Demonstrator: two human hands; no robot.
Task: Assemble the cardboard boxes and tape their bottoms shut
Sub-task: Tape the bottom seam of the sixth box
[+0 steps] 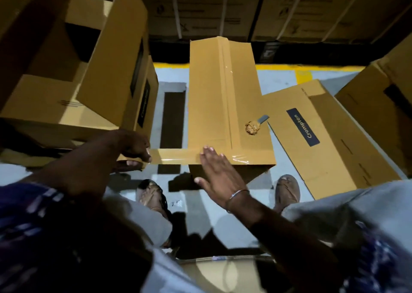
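Observation:
An upturned cardboard box [209,105] stands on the floor before me, its bottom flaps closed and a brown tape strip along the centre seam. A second strip of brown tape [176,155] runs across the near edge and stretches out past the box's left side. My left hand [131,150] grips that free tape end, likely the roll, which is hidden under my fingers. My right hand [214,172] lies flat, fingers straight, pressing the tape onto the box's near edge. A crumpled tape wad [252,128] and a small blade [263,119] sit on the box top.
An open assembled box [73,70] stands at the left. A flat "Crompton" carton [334,134] lies on the floor at the right, another box [383,105] beyond it. Stacked cartons [289,9] line the back behind a yellow floor line [171,66]. My feet are below the box.

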